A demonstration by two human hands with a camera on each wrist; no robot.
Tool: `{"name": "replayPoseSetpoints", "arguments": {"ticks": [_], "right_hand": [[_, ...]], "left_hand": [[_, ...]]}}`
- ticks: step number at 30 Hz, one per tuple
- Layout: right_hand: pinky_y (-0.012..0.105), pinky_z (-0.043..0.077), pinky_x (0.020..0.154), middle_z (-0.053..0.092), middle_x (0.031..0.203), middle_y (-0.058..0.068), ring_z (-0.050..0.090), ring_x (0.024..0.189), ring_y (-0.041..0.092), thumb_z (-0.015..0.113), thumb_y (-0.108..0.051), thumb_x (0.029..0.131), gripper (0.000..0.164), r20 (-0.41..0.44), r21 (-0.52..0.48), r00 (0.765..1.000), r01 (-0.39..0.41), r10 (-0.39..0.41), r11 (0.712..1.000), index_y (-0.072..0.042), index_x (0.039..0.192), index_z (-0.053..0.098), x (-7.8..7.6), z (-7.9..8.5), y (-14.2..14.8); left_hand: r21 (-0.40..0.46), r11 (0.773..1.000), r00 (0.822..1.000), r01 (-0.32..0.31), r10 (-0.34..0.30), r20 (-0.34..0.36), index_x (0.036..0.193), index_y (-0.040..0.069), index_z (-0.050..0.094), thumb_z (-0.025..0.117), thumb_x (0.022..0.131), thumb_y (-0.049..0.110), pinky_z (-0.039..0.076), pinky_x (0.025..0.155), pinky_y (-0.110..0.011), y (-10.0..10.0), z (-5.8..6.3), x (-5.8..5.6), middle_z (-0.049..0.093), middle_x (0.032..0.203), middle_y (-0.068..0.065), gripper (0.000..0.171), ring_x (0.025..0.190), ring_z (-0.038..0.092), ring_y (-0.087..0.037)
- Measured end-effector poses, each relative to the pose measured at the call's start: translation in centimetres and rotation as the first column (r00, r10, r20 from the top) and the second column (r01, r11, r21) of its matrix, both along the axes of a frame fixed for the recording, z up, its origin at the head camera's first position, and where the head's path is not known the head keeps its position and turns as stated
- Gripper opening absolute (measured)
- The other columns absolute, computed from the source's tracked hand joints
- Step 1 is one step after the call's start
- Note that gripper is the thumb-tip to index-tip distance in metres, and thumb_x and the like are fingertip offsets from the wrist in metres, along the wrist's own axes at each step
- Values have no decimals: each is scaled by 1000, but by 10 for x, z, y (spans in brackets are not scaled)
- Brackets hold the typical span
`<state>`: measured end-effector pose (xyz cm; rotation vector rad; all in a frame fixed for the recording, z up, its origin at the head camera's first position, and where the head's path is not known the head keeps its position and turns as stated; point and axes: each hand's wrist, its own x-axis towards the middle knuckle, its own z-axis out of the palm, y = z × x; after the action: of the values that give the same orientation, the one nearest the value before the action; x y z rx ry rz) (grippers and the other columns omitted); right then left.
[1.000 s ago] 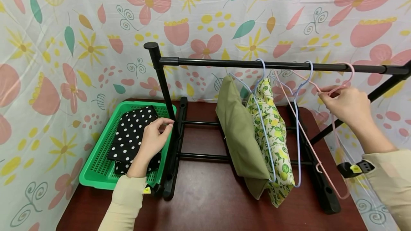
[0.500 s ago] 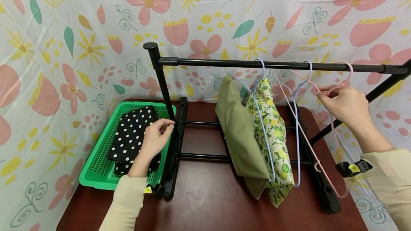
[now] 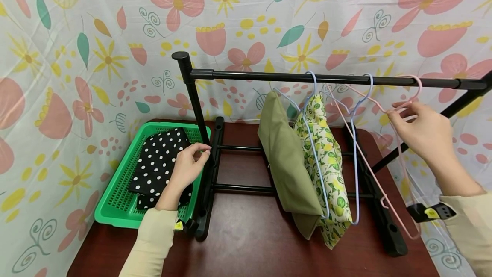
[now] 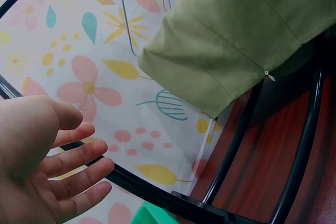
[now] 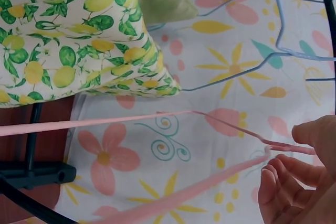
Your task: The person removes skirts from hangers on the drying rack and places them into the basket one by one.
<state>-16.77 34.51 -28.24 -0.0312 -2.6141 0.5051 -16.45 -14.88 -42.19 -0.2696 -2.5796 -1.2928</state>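
Observation:
My right hand (image 3: 424,134) pinches the neck of a pink clothes hanger (image 5: 296,149) between thumb and fingers, and the hanger's hook sits over the black rail (image 3: 253,76) at its right end. To the left on the same rail hang an olive-green zipped cushion cover (image 3: 288,157) and a lemon-print cushion cover (image 3: 326,161), on a blue hanger (image 3: 313,140) and another blue hanger (image 3: 355,170). My left hand (image 3: 186,166) holds nothing; its fingers are loosely bent beside the rack's left post (image 3: 196,110). In the left wrist view its palm and fingers (image 4: 79,163) show, spread apart.
A green plastic basket (image 3: 115,208) with a folded black polka-dot cloth (image 3: 157,161) stands left of the rack on a dark red-brown table (image 3: 250,234). Black crossbars (image 3: 244,188) join the rack's feet. Behind is a flower-print curtain (image 3: 246,20).
My right hand has shifted slightly right and down, and the lower end of the pink hanger has swung a little right with it. The left hand has barely moved.

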Motion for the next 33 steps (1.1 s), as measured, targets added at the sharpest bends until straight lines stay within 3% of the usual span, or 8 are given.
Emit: {"name": "replayPoseSetpoints", "arguments": {"ticks": [6, 13, 19, 24, 26, 29, 32, 33], "right_hand": [[46, 36, 63, 60, 98, 30, 17, 57, -32, 50, -29, 90, 38, -5, -22, 997, 72, -73, 997, 6, 105, 56, 12, 5, -3], [52, 35, 65, 61, 95, 30, 19, 54, -31, 48, -27, 91, 36, 11, -22, 998, 56, -56, 998, 6, 100, 59, 23, 10, -11], [22, 33, 53, 66, 80, 24, 24, 53, -31, 53, -24, 90, 28, -65, 2, 998, -8, 8, 1000, 0, 92, 66, 26, 13, -23], [16, 28, 45, 52, 61, -35, 30, 52, -28, 54, -26, 90, 25, -74, 0, 994, -75, 74, 997, -5, 91, 69, 27, 18, -34], [18, 29, 43, 44, 61, -44, 32, 52, -27, 55, -26, 90, 25, -71, 1, 992, -101, 100, 995, -7, 90, 69, 26, 19, -38], [20, 28, 44, 64, 65, -17, 33, 49, -26, 55, -27, 91, 24, -63, 15, 990, -126, 127, 992, -8, 91, 69, 26, 22, -46], [20, 28, 42, 69, 74, 14, 32, 48, -27, 56, -26, 91, 24, -84, 39, 983, -160, 163, 986, -6, 92, 69, 24, 23, -54], [20, 29, 42, 69, 73, 14, 32, 49, -28, 56, -25, 91, 24, -89, 49, 981, -170, 174, 984, -6, 92, 69, 24, 24, -57]], "left_hand": [[-16, 1000, 1000, 3, -2, 22, 102, 16, 67, 57, 91, 21, 53, 69, -33, 0, -3, -2, 66, 96, -3, 16, 77, 63, -15], [-4, 1000, 998, 30, -30, 47, 105, 15, 67, 56, 92, 19, 54, 71, -33, 3, -5, -4, 65, 101, -3, 17, 81, 65, -17], [2, 999, 997, 46, -46, 69, 107, 17, 66, 57, 91, 21, 54, 73, -33, 8, -8, -6, 65, 106, -4, 19, 87, 65, -19], [-5, 998, 995, 66, -65, 71, 110, 17, 66, 57, 91, 23, 54, 77, -33, 11, -8, -7, 64, 109, -3, 21, 91, 62, -18], [-10, 997, 994, 72, -71, 78, 112, 17, 65, 56, 92, 25, 53, 77, -33, 12, -7, -7, 64, 111, -4, 23, 91, 62, -17], [-9, 996, 993, 85, -84, 89, 115, 15, 64, 55, 92, 26, 53, 77, -34, 14, -7, -7, 63, 112, -7, 26, 92, 62, -18], [-10, 995, 990, 97, -96, 100, 117, 15, 63, 55, 93, 28, 53, 78, -34, 16, -7, -7, 63, 113, -9, 29, 93, 62, -18], [-8, 995, 990, 101, -100, 103, 118, 15, 62, 55, 93, 28, 53, 78, -35, 16, -7, -7, 63, 113, -10, 29, 94, 62, -18]]}}
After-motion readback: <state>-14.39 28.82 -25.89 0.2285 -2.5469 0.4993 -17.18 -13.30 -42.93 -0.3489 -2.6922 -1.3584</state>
